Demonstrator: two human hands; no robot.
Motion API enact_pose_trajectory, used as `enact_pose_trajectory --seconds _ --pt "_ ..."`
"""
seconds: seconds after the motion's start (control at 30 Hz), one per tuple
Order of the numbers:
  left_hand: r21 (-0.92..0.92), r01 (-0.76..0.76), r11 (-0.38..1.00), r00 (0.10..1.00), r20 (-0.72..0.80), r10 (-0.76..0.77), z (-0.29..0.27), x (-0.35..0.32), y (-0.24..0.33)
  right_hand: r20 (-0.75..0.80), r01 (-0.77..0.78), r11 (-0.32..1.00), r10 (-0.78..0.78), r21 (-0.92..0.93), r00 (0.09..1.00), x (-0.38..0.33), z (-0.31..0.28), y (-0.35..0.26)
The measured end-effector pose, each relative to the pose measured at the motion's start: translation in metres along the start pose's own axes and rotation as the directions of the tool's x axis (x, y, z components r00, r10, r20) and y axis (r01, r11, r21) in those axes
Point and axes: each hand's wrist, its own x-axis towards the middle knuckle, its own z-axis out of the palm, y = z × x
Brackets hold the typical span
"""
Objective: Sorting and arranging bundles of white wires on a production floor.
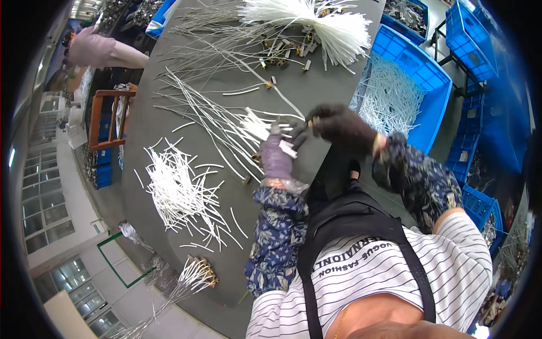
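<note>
My left hand [276, 155], in a purple glove, is closed around a small bunch of short white tubes [261, 127] that stick out past its fingers. My right hand [339, 125], in a dark glove, sits just to the right of it, fingertips pinched on a thin wire with a small brass end [310, 121] beside the bunch. Both hands hover over the grey table [141, 118]. Long grey wires [209, 116] fan out on the table beyond the left hand. Floral sleeve covers wrap both forearms.
A loose pile of short white tubes [178, 189] lies at the left. A big bundle of white tubes [316, 20] and brass terminals [282, 53] lie at the far end. A blue crate of white tubes [395, 93] stands at right. Another person [104, 51] sits far left.
</note>
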Motion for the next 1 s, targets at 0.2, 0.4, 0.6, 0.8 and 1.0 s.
enact_pose_trajectory --seconds 0.2,0.4,0.6,0.8,1.0 --pt "-0.510 0.454 0.731 0.845 0.507 -0.172 0.018 0.027 -0.042 0.082 0.438 0.728 -0.470 -0.528 0.879 -0.113 0.001 0.045" --pt "-0.084 0.056 0.995 0.988 -0.138 -0.067 0.032 0.037 -0.033 -0.292 -0.256 0.966 0.251 0.021 0.923 -0.233 -0.074 0.119" --pt "0.074 -0.236 0.969 0.929 -0.274 0.247 0.043 0.030 0.038 -0.604 -0.577 0.789 0.358 -0.213 0.712 -0.282 -0.108 0.161" --pt "0.147 -0.433 0.889 0.858 -0.236 0.456 0.035 0.038 0.086 -0.580 -0.596 0.790 0.420 -0.145 0.698 -0.280 -0.116 0.175" --pt "0.090 -0.470 0.878 0.841 -0.256 0.476 0.018 0.033 0.101 -0.523 -0.546 0.820 0.395 -0.169 0.755 -0.281 -0.115 0.176"
